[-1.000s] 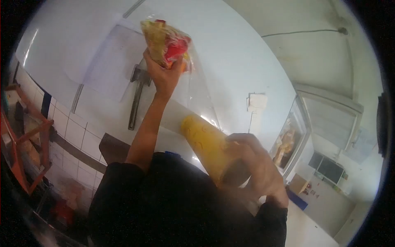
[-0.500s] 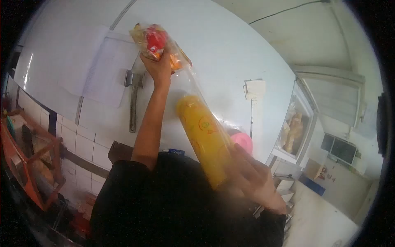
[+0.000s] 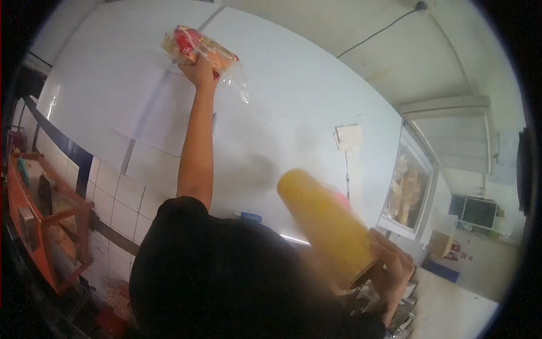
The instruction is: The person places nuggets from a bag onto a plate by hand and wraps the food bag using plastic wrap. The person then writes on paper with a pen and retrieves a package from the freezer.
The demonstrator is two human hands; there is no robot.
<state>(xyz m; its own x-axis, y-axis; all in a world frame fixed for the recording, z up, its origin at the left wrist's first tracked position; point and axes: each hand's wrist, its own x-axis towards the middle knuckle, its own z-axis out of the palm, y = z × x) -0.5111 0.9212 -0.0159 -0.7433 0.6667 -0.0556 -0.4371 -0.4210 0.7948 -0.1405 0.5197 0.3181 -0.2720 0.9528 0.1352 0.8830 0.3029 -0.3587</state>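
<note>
My left hand [image 3: 199, 72] reaches far over the white tabletop, closed on a clear plastic bag [image 3: 226, 63] holding red and orange packets. A loose end of the clear plastic hangs from the bag's right side. My right hand [image 3: 390, 265] is wrapped around the lower end of a yellow roll [image 3: 322, 223], tilted with its upper end toward the table's middle. A dark hollow shows at the roll's lower end; its surface is blurred. Behind the roll, a pink object [image 3: 342, 199] is mostly hidden.
White paper sheets [image 3: 155, 121] lie on the white table [image 3: 271, 51] to the left. A blue item [image 3: 250, 217] is near its front edge. Pale cards [image 3: 348, 137] lie at right, beside a glass-fronted case [image 3: 407, 189] of bagged goods. An orange-framed rack [image 3: 51, 220] stands lower left.
My left hand has moved away with the bag, and the clear plastic no longer stretches to the roll. My right hand has shifted right with the yellow roll. The metal tool is now mostly hidden.
</note>
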